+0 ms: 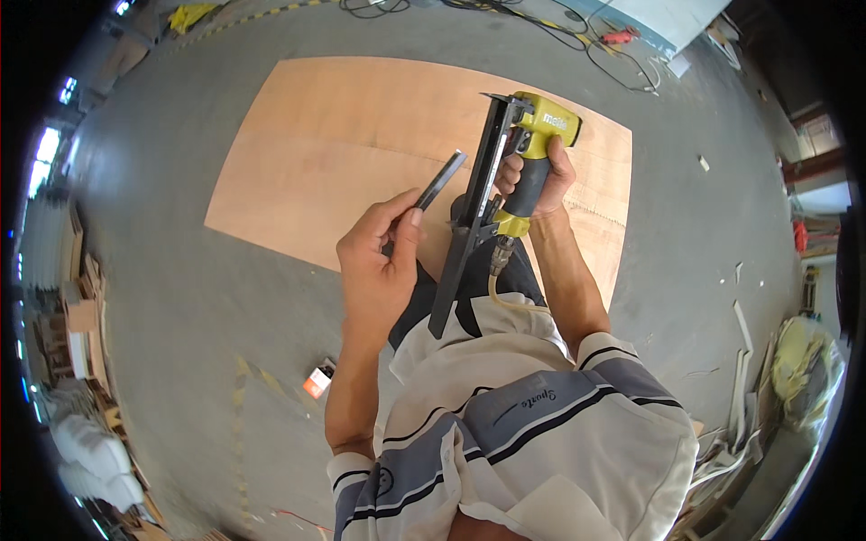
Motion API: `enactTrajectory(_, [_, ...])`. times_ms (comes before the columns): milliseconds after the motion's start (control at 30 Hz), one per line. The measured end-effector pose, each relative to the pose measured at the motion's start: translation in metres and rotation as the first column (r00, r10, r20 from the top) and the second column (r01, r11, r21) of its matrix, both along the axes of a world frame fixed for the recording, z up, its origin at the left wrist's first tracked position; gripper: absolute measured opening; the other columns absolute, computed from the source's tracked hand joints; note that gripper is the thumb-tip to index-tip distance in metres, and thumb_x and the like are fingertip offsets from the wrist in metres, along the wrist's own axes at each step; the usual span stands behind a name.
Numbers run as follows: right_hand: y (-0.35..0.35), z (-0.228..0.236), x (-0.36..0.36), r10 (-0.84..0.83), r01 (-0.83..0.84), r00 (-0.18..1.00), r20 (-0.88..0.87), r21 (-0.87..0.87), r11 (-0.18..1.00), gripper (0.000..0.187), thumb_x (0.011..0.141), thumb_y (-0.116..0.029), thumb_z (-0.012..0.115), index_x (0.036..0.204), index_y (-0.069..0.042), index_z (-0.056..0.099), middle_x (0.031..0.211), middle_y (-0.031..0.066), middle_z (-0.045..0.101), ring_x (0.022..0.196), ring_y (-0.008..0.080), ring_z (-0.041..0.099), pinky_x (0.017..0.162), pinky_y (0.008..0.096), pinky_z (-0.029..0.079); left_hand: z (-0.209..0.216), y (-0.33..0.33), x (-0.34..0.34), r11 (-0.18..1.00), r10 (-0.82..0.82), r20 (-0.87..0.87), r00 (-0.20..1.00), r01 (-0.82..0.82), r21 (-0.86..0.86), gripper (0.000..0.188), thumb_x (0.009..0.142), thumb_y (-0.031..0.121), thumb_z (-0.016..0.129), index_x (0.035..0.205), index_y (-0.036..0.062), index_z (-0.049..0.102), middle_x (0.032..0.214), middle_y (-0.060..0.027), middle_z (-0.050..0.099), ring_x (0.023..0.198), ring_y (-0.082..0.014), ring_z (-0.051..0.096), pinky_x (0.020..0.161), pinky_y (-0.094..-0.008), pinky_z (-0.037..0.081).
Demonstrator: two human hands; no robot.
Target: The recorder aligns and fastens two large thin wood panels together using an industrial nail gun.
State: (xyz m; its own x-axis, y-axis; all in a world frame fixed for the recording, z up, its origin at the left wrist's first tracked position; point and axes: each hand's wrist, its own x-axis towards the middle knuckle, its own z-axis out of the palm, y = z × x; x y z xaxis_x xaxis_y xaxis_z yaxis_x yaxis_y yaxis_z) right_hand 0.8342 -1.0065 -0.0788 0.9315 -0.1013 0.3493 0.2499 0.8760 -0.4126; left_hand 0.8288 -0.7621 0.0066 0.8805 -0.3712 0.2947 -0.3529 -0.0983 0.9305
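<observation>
My right hand is wrapped round the dark grip of a yellow-green and black pneumatic nail gun, which is held up in front of me. Its long black magazine slants down toward my lap, and a pale air hose hangs from the fitting under the handle. To the left of the magazine, my left hand pinches a narrow grey metallic strip of nails between thumb and fingers. The strip points up and to the right, apart from the gun.
A large plywood sheet lies on the grey floor beneath my hands. A small orange and white box sits on the floor at left. Cables trail along the far side. Stacked boards stand at left, scraps at right.
</observation>
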Motion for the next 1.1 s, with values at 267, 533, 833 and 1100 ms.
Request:
enactTrajectory(267, [0.01, -0.002, 0.004, -0.014, 0.015, 1.0, -0.007, 0.153, 0.988, 0.069, 0.09, -0.058, 0.053, 0.115, 0.007, 0.053, 0.073, 0.0081, 0.056, 0.058, 0.0172, 0.056, 0.048, 0.0277, 0.046, 0.032, -0.024, 0.004, 0.959, -0.119, 0.258, 0.959, 0.044, 0.279, 0.018, 0.09, 0.002, 0.062, 0.107, -0.0008, 0.066, 0.085, -0.0091, 0.065, 0.067, -0.0119, 0.061, 0.061, -0.0265, 0.048])
enactTrajectory(533, [0.011, -0.015, 0.009, 0.074, -0.065, 0.997, -0.016, 0.319, 0.946, 0.066, 0.088, -0.058, 0.055, 0.113, 0.003, 0.057, 0.072, 0.0056, 0.054, 0.058, 0.0143, 0.052, 0.047, 0.0253, 0.045, 0.056, -0.04, -0.004, 0.876, -0.244, 0.361, 0.9, 0.045, 0.48, 0.016, 0.087, -0.002, 0.062, 0.103, -0.0013, 0.064, 0.083, -0.0106, 0.059, 0.061, -0.0183, 0.059, 0.056, -0.0295, 0.048])
enactTrajectory(833, [0.024, -0.024, 0.021, 0.118, -0.111, 0.993, 0.009, 0.42, 0.901, 0.061, 0.087, -0.061, 0.057, 0.112, -0.006, 0.057, 0.072, 0.0016, 0.052, 0.057, 0.01, 0.049, 0.046, 0.0203, 0.043, 0.06, -0.083, 0.012, 0.769, -0.306, 0.517, 0.8, -0.112, 0.629, 0.019, 0.085, 0.006, 0.066, 0.103, 0.0002, 0.064, 0.087, -0.0121, 0.061, 0.07, -0.0266, 0.064, 0.061, -0.0368, 0.051])
enactTrajectory(1100, [0.01, -0.032, 0.037, 0.055, -0.154, 0.978, 0.2, 0.523, 0.838, 0.052, 0.086, -0.05, 0.066, 0.102, -0.001, 0.059, 0.07, -0.0019, 0.047, 0.056, 0.0045, 0.045, 0.046, 0.019, 0.039, 0.003, -0.007, -0.025, 0.929, -0.234, 0.257, 0.938, 0.137, 0.345, 0.064, 0.081, 0.022, 0.074, 0.132, -0.0047, 0.047, 0.122, -0.0231, 0.054, 0.102, -0.0327, 0.058, 0.08, -0.0358, 0.051])
